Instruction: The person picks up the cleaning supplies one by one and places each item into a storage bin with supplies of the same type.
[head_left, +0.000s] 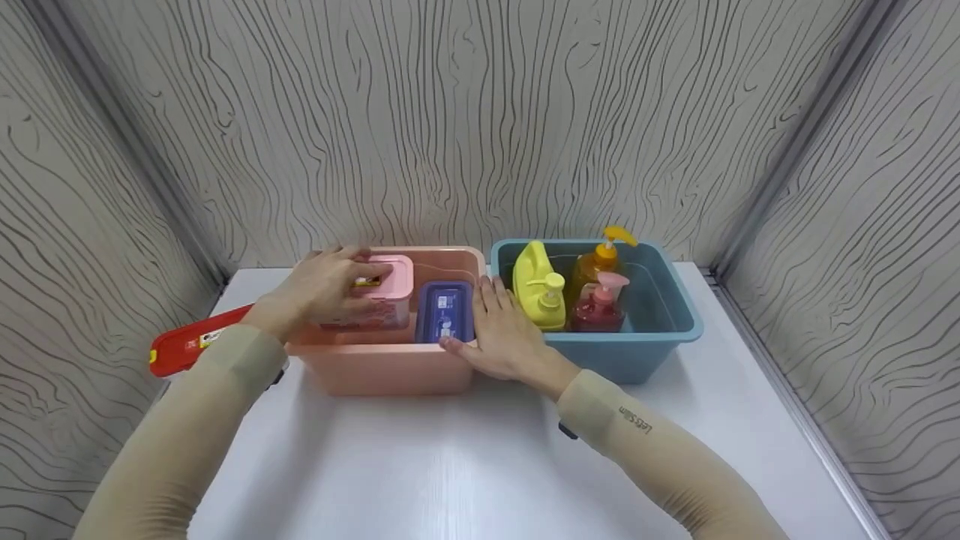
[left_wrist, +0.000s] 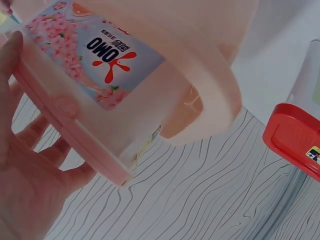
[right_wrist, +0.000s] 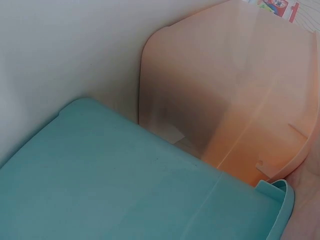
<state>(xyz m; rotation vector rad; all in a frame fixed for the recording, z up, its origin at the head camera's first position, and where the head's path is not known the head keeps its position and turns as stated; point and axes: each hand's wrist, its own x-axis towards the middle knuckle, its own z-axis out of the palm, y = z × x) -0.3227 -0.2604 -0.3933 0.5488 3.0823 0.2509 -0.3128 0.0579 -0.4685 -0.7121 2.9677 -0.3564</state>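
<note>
In the head view my left hand (head_left: 322,289) grips a pink-lidded OMO detergent tub (head_left: 386,311) from above, inside the left part of the peach bin (head_left: 390,371). The left wrist view shows that hand (left_wrist: 37,175) with its fingers across the lid and the floral OMO label (left_wrist: 107,57) facing the camera. Next to the tub, in the same bin, stands a box with a dark blue lid (head_left: 446,311). My right hand (head_left: 506,330) rests with straight fingers on the peach bin's right rim. Its fingertips lie close to the blue bin (head_left: 615,352).
The blue bin holds a yellow jug with a pump (head_left: 536,296), an orange-pump bottle (head_left: 600,259) and a pink-pump bottle (head_left: 598,311). A red-lidded container (head_left: 180,346) stands left of the peach bin, partly behind my left arm. A wood-patterned wall (head_left: 465,127) rises behind both bins.
</note>
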